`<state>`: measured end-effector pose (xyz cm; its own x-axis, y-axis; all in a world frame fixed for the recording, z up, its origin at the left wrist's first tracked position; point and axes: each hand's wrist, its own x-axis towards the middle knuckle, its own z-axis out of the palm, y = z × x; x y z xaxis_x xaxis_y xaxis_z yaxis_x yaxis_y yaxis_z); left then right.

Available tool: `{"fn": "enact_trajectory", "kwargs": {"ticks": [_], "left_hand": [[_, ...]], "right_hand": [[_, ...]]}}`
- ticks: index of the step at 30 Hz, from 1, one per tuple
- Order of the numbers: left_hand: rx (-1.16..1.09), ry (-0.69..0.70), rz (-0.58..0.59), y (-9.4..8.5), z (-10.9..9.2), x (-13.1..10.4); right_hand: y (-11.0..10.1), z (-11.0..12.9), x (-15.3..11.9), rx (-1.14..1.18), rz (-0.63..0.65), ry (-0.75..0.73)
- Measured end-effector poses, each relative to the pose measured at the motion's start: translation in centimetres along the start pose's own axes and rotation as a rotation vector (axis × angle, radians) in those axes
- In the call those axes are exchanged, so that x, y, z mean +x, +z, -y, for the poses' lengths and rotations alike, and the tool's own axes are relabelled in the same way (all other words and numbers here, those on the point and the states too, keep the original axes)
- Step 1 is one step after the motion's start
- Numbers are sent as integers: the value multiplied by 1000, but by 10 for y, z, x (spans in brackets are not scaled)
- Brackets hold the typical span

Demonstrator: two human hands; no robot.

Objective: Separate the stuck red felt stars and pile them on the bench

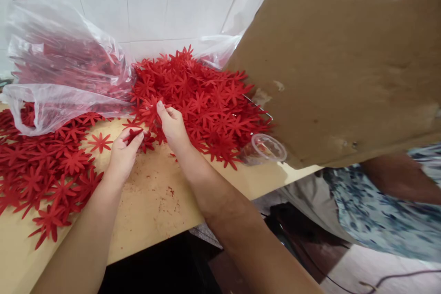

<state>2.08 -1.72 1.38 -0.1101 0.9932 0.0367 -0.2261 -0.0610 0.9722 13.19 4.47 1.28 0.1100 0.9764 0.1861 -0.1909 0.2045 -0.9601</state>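
My left hand (122, 158) is closed in a pinch on a red flower cutout (133, 134) with narrow petals, just above the table. Close by, my right hand (174, 129) pinches another red flower cutout (151, 109) at the near left edge of a large heap of red flower cutouts (200, 101). Part of that flower blends into the heap behind it. A single red flower cutout (100, 142) lies flat to the left of my left hand. Farther left spreads a second pile of red flower cutouts (41, 170).
A clear plastic bag (69, 64) with red pieces inside stands at the back left. To the right are a clear plastic cup (263, 149) and a large brown board (337, 64). Red crumbs dot the wooden table (148, 211). Another person's arm (399, 179) shows beyond the board.
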Motion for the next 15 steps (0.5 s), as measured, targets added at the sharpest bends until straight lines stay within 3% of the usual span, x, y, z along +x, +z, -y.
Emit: {"fn": "enact_trajectory", "kwargs": {"ticks": [8, 12, 15], "left_hand": [[-113, 0, -97, 2, -4, 0], [-107, -45, -130, 1, -3, 0], [-74, -56, -120, 1, -1, 0]], "right_hand": [[19, 3, -26, 28, 287, 63], [18, 2, -24, 45, 235, 52], [5, 0, -10, 15, 89, 59]]}}
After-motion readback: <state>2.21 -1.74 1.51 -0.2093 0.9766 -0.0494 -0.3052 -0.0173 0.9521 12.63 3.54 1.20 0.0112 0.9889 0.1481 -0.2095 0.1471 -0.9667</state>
